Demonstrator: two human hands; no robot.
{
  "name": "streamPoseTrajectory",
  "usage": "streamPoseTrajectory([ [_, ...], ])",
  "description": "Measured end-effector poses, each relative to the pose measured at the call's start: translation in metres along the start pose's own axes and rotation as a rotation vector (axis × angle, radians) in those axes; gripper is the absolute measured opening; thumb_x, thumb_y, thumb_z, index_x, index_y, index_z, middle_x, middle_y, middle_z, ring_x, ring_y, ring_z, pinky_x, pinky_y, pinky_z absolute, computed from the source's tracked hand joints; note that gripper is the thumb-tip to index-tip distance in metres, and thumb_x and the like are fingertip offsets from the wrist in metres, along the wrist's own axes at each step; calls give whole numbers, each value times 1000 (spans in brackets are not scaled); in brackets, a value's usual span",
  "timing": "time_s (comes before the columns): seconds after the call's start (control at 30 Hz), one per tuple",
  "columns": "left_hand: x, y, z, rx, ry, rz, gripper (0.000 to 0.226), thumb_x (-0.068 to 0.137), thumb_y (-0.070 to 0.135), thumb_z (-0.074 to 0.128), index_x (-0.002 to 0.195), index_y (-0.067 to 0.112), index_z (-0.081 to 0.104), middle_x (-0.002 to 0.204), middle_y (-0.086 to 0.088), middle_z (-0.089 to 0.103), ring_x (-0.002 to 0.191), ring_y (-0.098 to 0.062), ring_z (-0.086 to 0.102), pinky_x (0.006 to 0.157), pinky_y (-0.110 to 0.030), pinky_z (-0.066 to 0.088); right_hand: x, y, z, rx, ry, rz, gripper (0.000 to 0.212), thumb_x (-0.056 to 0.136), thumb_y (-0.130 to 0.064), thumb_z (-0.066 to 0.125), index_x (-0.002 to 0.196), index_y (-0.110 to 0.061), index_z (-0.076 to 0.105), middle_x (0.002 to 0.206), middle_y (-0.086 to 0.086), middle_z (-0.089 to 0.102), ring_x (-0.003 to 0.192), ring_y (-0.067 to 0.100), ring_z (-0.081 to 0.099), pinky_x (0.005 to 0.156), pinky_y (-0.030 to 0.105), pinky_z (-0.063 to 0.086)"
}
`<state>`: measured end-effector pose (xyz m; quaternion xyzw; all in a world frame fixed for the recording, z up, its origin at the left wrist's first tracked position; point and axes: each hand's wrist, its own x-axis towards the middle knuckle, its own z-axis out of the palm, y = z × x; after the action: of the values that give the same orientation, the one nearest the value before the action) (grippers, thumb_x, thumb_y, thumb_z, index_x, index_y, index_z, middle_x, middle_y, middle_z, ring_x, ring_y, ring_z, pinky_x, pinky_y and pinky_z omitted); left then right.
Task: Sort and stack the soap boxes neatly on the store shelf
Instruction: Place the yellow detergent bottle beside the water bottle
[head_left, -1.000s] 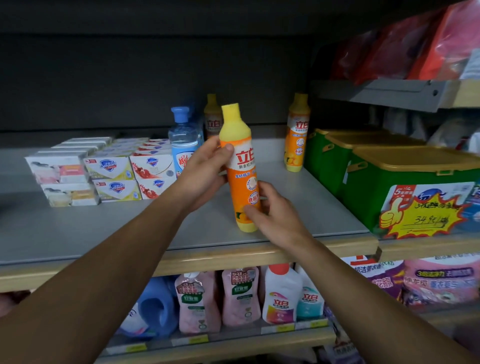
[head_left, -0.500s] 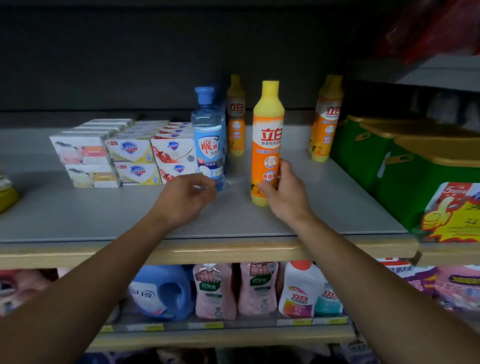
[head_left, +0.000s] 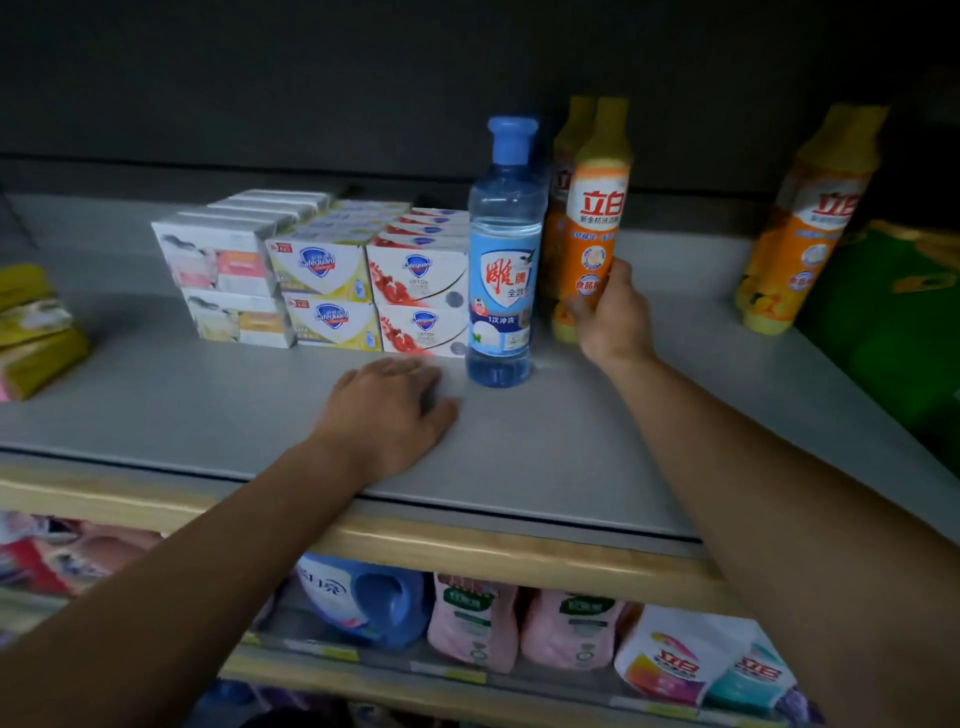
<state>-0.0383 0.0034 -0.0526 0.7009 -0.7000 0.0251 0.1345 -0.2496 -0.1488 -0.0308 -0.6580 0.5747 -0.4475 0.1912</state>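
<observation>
Soap boxes stand in neat rows two high at the back left of the grey shelf: white ones on the left, yellow-and-white in the middle, red-and-white on the right. My right hand grips the lower part of an orange bottle, which stands upright just right of a blue bottle. Another orange bottle is partly hidden behind it. My left hand rests palm down on the shelf in front of the red-and-white boxes, holding nothing.
A further orange bottle stands at the right beside a green box. Yellow packets lie at the far left. The lower shelf holds a blue jug and pink pouches.
My right hand has moved the orange bottle back and left, close beside the blue bottle. My left hand has dropped flat onto the shelf. The view has shifted to the left.
</observation>
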Motion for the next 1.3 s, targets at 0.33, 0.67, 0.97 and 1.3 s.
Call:
streamPoseTrajectory([
  [0.33, 3, -4, 7, 2, 17, -4, 68, 81, 65, 27, 133, 29, 53, 148, 6, 46, 139, -17, 36, 114, -40, 30, 38, -2, 29, 33, -27, 19, 53, 92, -22, 63, 138, -14, 38, 135, 10, 55, 122, 31, 53, 102, 41, 41],
  [0.67, 5, -8, 10, -8, -1, 10, 70, 84, 67, 27, 141, 31, 46, 151, 6, 42, 142, -17, 32, 116, -44, 27, 43, 0, 35, 69, -30, 45, 55, 94, -27, 62, 141, -18, 35, 138, 7, 54, 125, 29, 52, 104, 43, 40],
  [0.97, 3, -4, 3, -30, 20, 7, 56, 87, 62, 37, 124, 27, 59, 136, 4, 57, 131, -20, 46, 107, -39, 37, 15, 14, 3, -216, -164, 61, 66, 94, -46, 56, 146, -11, 35, 142, 13, 51, 128, 34, 50, 98, 37, 42],
  [1.3, -8, 87, -21, -389, 164, 279, 40, 88, 25, 65, 126, 16, 63, 118, -3, 68, 105, -18, 63, 89, -23, 45, -74, 70, -136, -544, -213, 17, 52, 94, -46, 54, 134, -13, 52, 138, 13, 51, 126, 31, 48, 102, 33, 38],
])
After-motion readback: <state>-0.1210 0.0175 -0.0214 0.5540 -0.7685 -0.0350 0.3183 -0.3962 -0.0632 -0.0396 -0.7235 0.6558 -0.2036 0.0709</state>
